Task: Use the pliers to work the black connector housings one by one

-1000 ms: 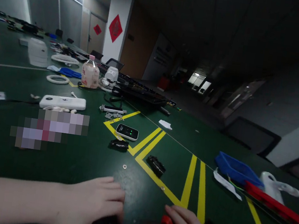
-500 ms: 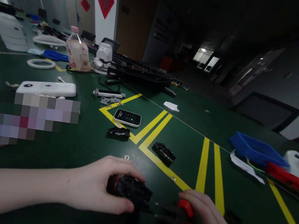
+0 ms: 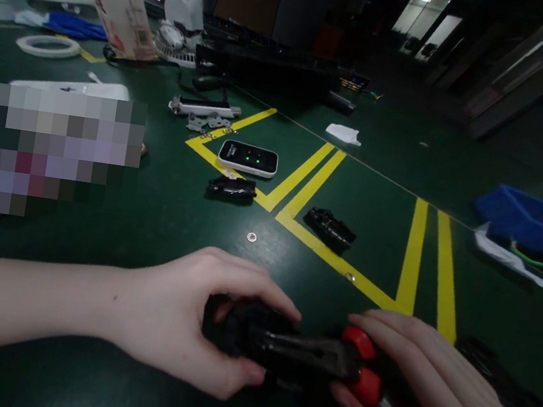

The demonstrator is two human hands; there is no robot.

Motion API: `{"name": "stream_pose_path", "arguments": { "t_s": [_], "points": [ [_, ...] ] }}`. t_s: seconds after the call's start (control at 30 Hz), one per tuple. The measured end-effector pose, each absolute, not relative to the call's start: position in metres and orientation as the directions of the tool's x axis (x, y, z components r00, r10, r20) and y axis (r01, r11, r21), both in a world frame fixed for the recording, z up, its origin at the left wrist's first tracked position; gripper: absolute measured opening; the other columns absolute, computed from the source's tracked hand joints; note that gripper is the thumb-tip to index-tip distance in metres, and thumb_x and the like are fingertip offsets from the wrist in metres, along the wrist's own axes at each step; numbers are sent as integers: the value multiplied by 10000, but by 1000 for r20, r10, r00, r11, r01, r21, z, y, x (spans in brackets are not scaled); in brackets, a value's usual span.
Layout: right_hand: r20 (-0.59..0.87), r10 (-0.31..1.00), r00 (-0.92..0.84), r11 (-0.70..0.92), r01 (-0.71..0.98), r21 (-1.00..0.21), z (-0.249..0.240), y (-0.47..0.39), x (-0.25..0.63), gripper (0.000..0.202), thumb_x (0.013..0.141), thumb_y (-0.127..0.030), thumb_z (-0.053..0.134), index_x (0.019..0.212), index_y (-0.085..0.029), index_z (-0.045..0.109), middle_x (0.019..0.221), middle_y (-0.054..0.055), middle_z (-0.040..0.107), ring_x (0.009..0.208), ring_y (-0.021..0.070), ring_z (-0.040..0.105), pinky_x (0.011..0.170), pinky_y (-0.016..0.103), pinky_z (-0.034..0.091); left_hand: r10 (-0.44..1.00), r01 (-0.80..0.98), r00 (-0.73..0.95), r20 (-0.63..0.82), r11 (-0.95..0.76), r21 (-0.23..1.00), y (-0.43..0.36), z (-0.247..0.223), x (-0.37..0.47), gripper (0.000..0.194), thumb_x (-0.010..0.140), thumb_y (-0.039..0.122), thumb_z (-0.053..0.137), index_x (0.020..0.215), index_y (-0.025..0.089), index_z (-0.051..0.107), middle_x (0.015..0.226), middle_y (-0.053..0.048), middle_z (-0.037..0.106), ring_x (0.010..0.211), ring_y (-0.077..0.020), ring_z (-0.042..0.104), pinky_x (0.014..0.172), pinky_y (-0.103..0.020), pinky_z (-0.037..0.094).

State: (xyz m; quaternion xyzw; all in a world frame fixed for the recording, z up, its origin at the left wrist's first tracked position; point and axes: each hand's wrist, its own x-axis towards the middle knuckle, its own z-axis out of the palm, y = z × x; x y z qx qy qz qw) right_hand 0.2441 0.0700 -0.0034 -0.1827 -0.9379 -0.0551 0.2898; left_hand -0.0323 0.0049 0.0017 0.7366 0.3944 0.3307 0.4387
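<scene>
My left hand is closed round a black plastic part low over the green table. In my right hand is a pair of pliers with red on the handles. The jaws point left and overlap the black part; whether they grip it I cannot tell. Beyond my hands lie two similar black parts, one on the left and one on the right. A small metal ring rests on the table between them and my left hand. Another ring lies on the yellow tape.
A white-edged black device with green lights sits farther back, near small metal pieces. At the right stand a blue tray and a dark part. A bottle and small white fan stand back left.
The pliers have moved left, from apart to overlapping the black part, and their jaws have come together. The left hand still holds the part. The camera view has tilted down.
</scene>
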Motion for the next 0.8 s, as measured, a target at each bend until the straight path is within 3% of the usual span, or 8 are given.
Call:
{"name": "stream_pose_path", "arguments": {
  "t_s": [0.8],
  "points": [
    [530, 249, -811, 950, 311, 30, -8, 72, 242, 344, 929, -379, 606, 1084, -72, 618, 967, 145, 674, 891, 197, 660, 773, 320, 558, 849, 288, 523, 80, -264, 920, 9, 3, -36, 452, 784, 269, 786, 1208, 144, 693, 913, -32, 694, 718, -125, 610, 618, -214, 462]
  ]
}}
